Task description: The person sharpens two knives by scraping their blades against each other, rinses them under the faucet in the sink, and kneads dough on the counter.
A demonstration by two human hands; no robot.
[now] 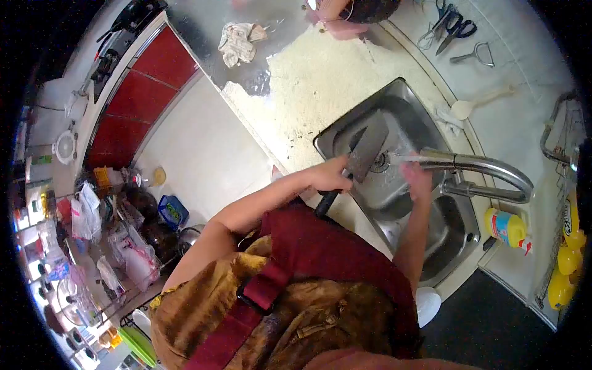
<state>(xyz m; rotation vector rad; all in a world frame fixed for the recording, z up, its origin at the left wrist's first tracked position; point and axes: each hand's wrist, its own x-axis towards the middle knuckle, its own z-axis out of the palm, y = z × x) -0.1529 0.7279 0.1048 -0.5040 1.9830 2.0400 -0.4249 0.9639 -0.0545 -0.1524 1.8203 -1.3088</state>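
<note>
My left hand is closed around a cleaver near the join of its black handle and wide grey blade. The blade lies over the steel sink, with a narrow dark shape along its side. Under the curved steel faucet, my right hand is in the running water, to the right of the blade and apart from it. Its fingers are blurred by motion and water, so their pose is unclear.
A crumpled cloth lies on the wet counter. Scissors, a peeler and a pale spoon are beyond the sink. A yellow bottle stands near the faucet. Crowded shelves are at the left.
</note>
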